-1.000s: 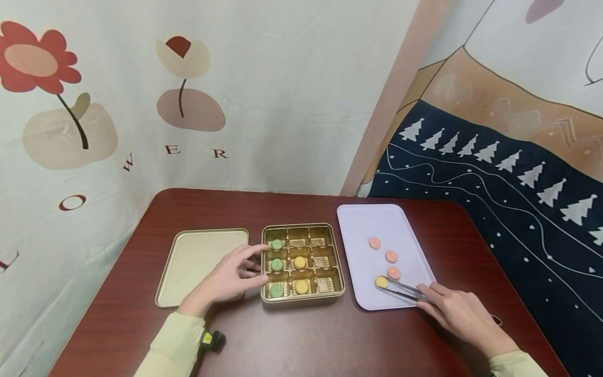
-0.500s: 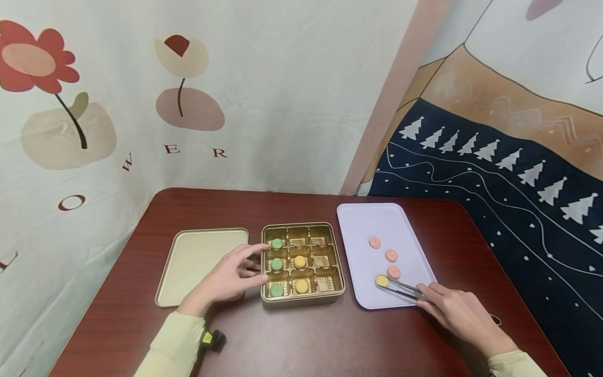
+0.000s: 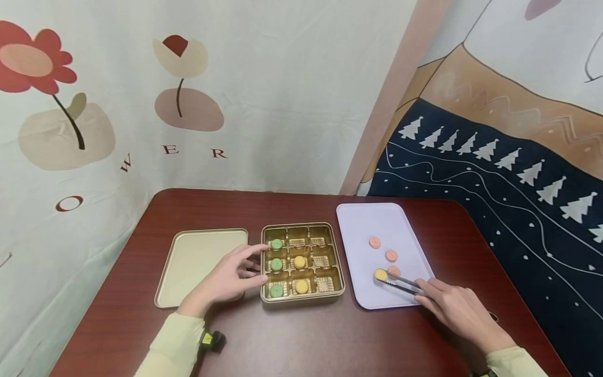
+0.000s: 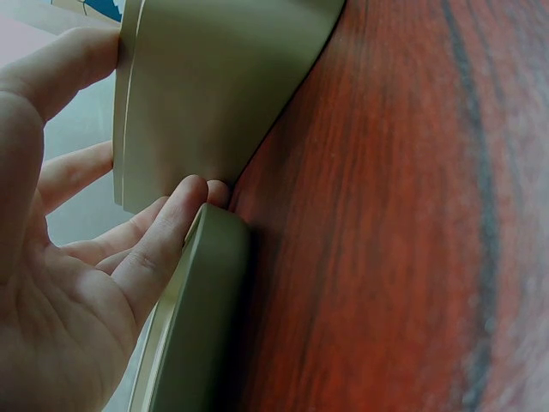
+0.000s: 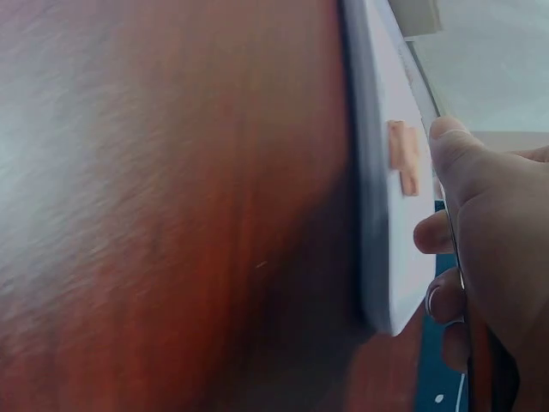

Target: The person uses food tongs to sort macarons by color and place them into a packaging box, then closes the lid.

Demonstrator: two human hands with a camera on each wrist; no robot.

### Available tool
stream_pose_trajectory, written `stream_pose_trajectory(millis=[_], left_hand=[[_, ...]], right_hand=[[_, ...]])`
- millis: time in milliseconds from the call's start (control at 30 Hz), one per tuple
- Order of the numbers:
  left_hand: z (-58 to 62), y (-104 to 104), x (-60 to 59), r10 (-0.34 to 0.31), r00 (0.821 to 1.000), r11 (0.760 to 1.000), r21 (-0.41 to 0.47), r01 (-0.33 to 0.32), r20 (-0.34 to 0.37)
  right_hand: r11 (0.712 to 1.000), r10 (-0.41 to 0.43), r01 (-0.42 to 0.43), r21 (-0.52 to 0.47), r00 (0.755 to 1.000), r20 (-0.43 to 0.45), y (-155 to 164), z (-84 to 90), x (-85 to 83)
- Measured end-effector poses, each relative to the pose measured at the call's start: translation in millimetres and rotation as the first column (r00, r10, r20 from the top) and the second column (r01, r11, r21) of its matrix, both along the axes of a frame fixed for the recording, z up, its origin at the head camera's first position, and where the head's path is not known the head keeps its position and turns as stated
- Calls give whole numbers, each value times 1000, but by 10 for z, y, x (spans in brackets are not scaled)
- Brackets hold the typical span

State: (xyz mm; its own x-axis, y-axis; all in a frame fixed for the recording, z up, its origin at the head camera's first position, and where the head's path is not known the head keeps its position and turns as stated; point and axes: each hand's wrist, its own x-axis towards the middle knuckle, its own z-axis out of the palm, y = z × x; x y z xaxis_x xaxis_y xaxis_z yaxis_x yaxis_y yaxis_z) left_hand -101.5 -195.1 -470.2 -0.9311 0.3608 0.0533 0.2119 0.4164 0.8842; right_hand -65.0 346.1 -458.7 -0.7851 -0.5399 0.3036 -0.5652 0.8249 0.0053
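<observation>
In the head view my right hand [image 3: 454, 309] holds a pair of metal tongs [image 3: 405, 285]. A yellow macaron-like disc [image 3: 380, 274] sits between the tong tips, over the lavender tray [image 3: 350, 225]. Three pink discs [image 3: 374, 242] lie on that tray, the nearest partly covered by the tongs. The fingers of my left hand [image 3: 231, 275] are extended to the left rim of a gold tin [image 3: 303, 298], touching its wall [image 4: 197, 94] in the left wrist view. Inside its nine-pocket insert, three green discs [image 3: 276, 264] fill the left column, with two yellow discs [image 3: 300, 262] in the middle column.
A pale gold lid [image 3: 200, 256] lies left of the tin, partly behind my left hand. Everything stands on a dark red wooden table [image 3: 297, 335]. Printed cloths [image 3: 292, 104] hang behind and to the right of it.
The tongs with the yellow disc have risen slightly and shifted a little left, now overlapping the nearest pink disc more. My left hand has stayed at the tin.
</observation>
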Motion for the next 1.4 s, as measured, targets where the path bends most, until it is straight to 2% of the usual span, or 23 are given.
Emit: stream_pose_trajectory(millis=[533, 867, 1133, 1300, 1400], left_hand=[[-1, 6, 1, -5, 1000, 1000, 20, 6, -18], [15, 3, 10, 1, 1000, 1000, 12, -1, -3], [33, 7, 24, 0, 1000, 1000, 11, 0, -2], [43, 6, 31, 4, 1000, 1000, 4, -4, -1], [42, 4, 31, 4, 1000, 1000, 0, -4, 0]], right_hand=[[996, -4, -1, -89, 998, -63, -143, 344, -306], [996, 25, -29, -80, 999, -46, -303, 401, -449], [995, 96, -97, -38, 995, -38, -598, 418, -670], [989, 140, -139, -57, 990, 10, -864, 449, -806], [981, 184, -183, -61, 983, 9, -1036, 461, -878]])
